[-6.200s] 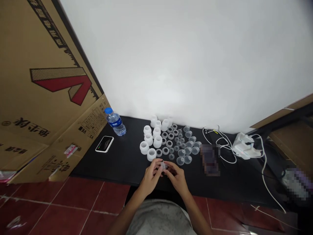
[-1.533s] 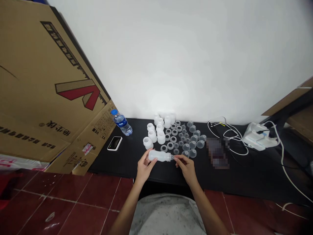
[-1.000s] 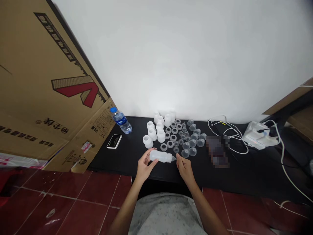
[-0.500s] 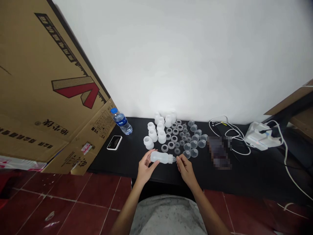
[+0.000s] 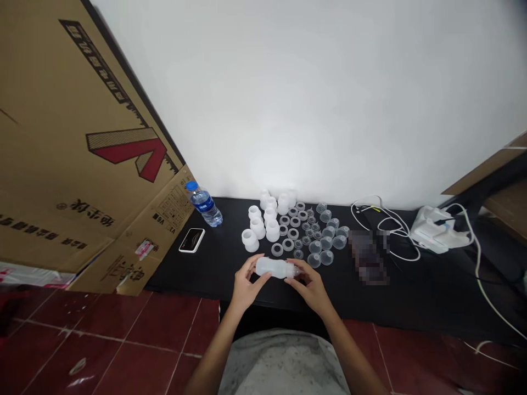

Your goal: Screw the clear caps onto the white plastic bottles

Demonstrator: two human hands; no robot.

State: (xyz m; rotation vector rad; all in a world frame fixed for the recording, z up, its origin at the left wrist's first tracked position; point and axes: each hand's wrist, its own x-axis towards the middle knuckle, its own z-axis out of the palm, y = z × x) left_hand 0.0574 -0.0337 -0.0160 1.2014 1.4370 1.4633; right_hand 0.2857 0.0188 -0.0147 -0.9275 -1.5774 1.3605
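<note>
A translucent white baby bottle (image 5: 274, 268) lies on its side in the air above the table's front edge, its nipple end to the right. My left hand (image 5: 247, 280) is closed round the bottle's base end. With thumb and fingers, my right hand (image 5: 307, 281) grips the collar at the neck, and the clear nipple shows between them. Just beyond my hands stand several white bottles (image 5: 257, 227). To their right lie grey-white collar rings (image 5: 289, 244), small clear nipples (image 5: 306, 240) and clear dome caps (image 5: 326, 257).
On the black table (image 5: 230, 258), a water bottle (image 5: 205, 206) and a white device with a dark screen (image 5: 191, 240) are at the left. A blurred dark object (image 5: 368, 257), white cables (image 5: 405, 255) and a white charger-like unit (image 5: 438, 229) are at the right. A large cardboard box (image 5: 123, 181) borders the left.
My right hand has shifted left from the nipple tip to the collar and now grips it. The bottle has moved slightly right with my left hand.
</note>
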